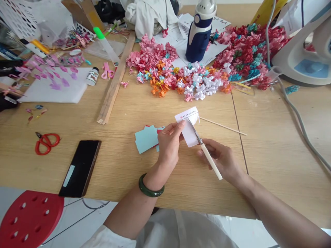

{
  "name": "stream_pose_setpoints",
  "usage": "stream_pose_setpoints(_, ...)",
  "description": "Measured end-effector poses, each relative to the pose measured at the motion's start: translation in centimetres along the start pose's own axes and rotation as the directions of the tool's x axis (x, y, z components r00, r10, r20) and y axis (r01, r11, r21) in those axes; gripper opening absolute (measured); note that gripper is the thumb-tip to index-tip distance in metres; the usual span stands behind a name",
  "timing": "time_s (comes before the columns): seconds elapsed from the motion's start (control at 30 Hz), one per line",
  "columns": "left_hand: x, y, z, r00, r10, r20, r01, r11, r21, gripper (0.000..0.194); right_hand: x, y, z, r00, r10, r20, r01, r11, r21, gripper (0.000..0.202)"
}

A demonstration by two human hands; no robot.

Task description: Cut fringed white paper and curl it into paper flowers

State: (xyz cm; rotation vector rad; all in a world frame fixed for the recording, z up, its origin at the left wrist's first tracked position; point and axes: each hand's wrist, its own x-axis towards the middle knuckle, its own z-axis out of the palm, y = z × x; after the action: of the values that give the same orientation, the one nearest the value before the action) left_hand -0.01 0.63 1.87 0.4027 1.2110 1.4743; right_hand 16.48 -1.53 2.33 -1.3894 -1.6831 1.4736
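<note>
Between thumb and fingers, my left hand (169, 143) pinches a white slip of paper (190, 135) with a line of print along its top. White-handled scissors (211, 162) are in my right hand (222, 156), their blades lying across the paper near its printed edge. A narrow white strip curls at the paper's upper right side. Pale blue paper pieces (146, 138) lie on the table just left of my left hand, with some red paper showing beneath. Behind the scissors rests a thin wooden stick (223, 126). The fingers of my right hand are partly hidden by the handle.
Heaped ribbon bows (199, 81) spread across the back, beside a dark blue bottle (199, 38). A wooden bar (116, 82) lies left of them. Red-handled snips (46, 143) and a phone (80, 168) sit at left. A grey cable (297, 110) runs down the right.
</note>
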Motion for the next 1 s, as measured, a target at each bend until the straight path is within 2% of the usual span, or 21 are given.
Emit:
stream_pose_setpoints(0.57, -0.02, -0.03, -0.02, 1.0, -0.009, 0.008, 0.009, 1.0, -0.004, 0.027, 0.05, 0.1, 0.15, 0.999, 0.013, -0.051, -0.013, 1.0, -0.009, 0.038)
stream_pose_setpoints(0.8, -0.27, 0.08, 0.22, 0.998, -0.022, 0.051, 0.023, 1.0, -0.012, 0.026, 0.22, 0.09, 0.09, 0.996, 0.023, -0.086, -0.021, 0.999, 0.028, 0.049)
stream_pose_setpoints(1.0, -0.04, -0.04, -0.04, 1.0, -0.002, 0.022, 0.002, 1.0, 0.001, 0.022, 0.22, 0.27, -0.12, 0.999, 0.035, -0.034, -0.032, 0.997, 0.068, 0.05)
